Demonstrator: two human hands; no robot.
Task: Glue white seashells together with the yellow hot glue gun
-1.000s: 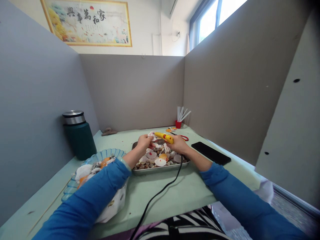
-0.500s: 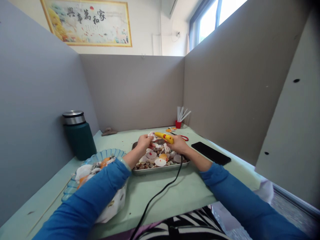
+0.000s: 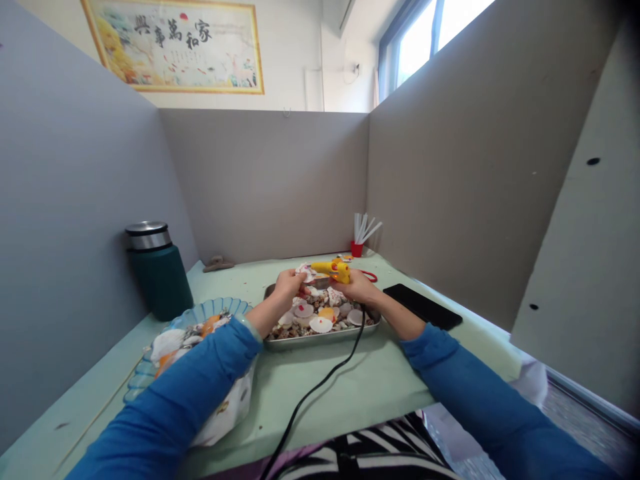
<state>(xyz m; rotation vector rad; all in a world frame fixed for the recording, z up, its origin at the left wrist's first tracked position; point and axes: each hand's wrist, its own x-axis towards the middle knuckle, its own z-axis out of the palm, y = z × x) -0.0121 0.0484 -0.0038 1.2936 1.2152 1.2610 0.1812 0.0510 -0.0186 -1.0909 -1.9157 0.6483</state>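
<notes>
Pinched in my left hand (image 3: 289, 287) is a whitish shell piece (image 3: 304, 271) with pinkish spots, held above the far left part of a metal tray (image 3: 320, 342). My right hand (image 3: 359, 287) is wrapped round a yellow hot glue gun (image 3: 331, 269), whose nozzle points left at the shell piece. Whether the nozzle touches it I cannot tell. A black cord (image 3: 325, 380) runs from the glue gun down towards my lap. Beneath both hands the tray holds many small shells, with larger white scallop shells (image 3: 321, 325) and an orange one on top.
At left stand a green flask (image 3: 160, 280) and a blue scalloped dish (image 3: 137, 373) of shells, partly behind my left sleeve. A black phone (image 3: 423, 306) lies to the right. Behind are a red cup (image 3: 357, 249) with white glue sticks, and red-handled scissors (image 3: 370, 276). Grey partitions enclose the table.
The glue gun has turned in my right hand, so more of its side now shows and its nozzle sits closer to level. My left hand has barely moved.
</notes>
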